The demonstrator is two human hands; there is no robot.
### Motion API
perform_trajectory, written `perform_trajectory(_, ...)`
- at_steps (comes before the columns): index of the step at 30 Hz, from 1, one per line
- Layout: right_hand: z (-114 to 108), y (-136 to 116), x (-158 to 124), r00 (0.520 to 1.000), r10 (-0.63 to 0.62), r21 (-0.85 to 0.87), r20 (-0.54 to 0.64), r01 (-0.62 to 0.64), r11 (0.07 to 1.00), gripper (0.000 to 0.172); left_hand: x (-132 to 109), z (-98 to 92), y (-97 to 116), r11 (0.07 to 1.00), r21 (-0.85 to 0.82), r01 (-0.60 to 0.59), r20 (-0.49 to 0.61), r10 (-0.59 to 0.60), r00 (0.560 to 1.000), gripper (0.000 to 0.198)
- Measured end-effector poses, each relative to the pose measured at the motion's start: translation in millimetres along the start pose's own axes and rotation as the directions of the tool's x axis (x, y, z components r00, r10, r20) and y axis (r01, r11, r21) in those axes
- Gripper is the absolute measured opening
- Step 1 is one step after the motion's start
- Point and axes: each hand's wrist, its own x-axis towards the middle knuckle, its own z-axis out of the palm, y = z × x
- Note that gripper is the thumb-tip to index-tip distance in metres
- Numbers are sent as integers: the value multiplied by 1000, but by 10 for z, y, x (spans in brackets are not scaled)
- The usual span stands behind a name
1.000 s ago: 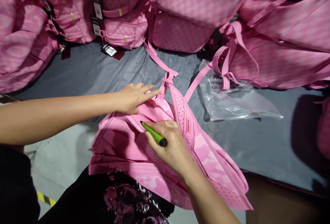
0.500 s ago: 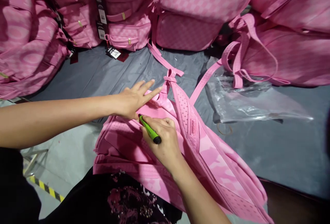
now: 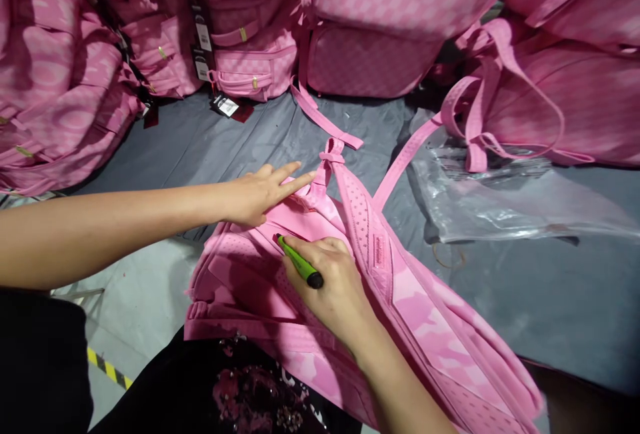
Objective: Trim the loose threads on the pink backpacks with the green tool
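Observation:
A pink camouflage backpack lies in front of me, its strap side turned up and one padded shoulder strap running along its right. My right hand grips a green marker pen with a black end. The marker's tip points at the pink fabric beside the strap; whether it touches cannot be told. My left hand rests on the upper part of the backpack with its fingers stretched out and apart, near the top loop.
Several pink bags stand along the back, among them a checkered bag and a stack with hanging tags. A clear plastic bag lies on the grey cloth at right. Yellow-black tape marks the floor.
My right hand with the marker has moved slightly right and down, away from my left hand. The left hand stays on the backpack. The view has shifted a little.

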Motion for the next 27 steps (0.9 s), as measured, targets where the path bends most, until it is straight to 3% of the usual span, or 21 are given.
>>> perform_trajectory(7, 90, 21, 42, 998, -7, -17, -58, 6, 1000, 17, 22, -28, 192, 989, 81, 124, 38, -128, 991, 128)
perform_trajectory(14, 72, 21, 39, 998, -8, -22, -61, 7, 1000, 19, 47, -22, 41, 999, 22, 27, 91, -29, 995, 121)
perform_trajectory(19, 69, 12, 87, 1000, 28, -10, -1, -28, 1000, 18, 52, 40, -56, 1000, -11, -23, 43, 23, 999, 120)
perform_trajectory(23, 85, 19, 148, 998, 9, 29, 68, -11, 1000, 17, 45, 7, -7, 1000, 6, -17, 57, 17, 998, 116)
perform_trajectory(27, 126, 46, 149, 999, -15, 72, 32, 12, 997, 19, 52, -20, 89, 998, 59, 34, 75, -38, 996, 123)
